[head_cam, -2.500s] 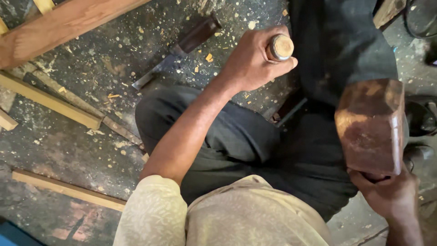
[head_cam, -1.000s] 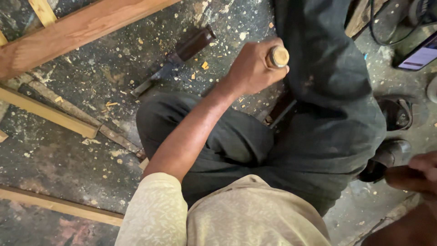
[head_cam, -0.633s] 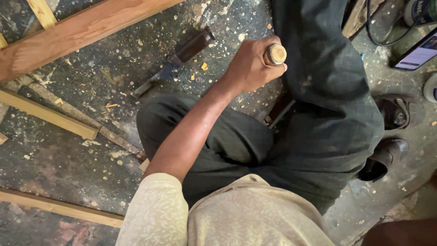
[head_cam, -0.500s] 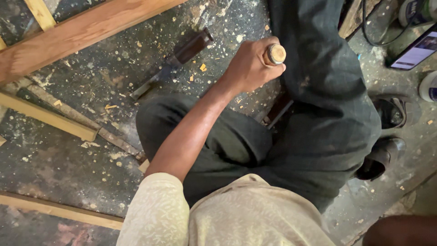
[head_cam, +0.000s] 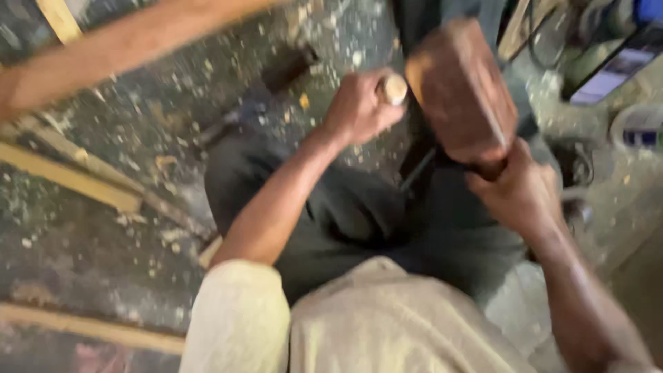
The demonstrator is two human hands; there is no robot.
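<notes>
Your mallet point(head_cam: 459, 90) is wood, reddish-brown, matt and worn smooth. The handle point(head_cam: 395, 88) in your left hand point(head_cam: 359, 107) has a pale, bare wood end. The beams point(head_cam: 117, 52) are raw, unfinished timber. Your trousers point(head_cam: 345, 214) are dark matt cloth; your shirt point(head_cam: 387, 324) is pale cloth. The floor point(head_cam: 83, 255) is rough, chip-strewn.

- Right hand point(head_cam: 521, 190) is back in view, up from the lower right corner.
- Its mallet point(head_cam: 459, 90) now hangs right beside the handle end point(head_cam: 395, 88).
</notes>
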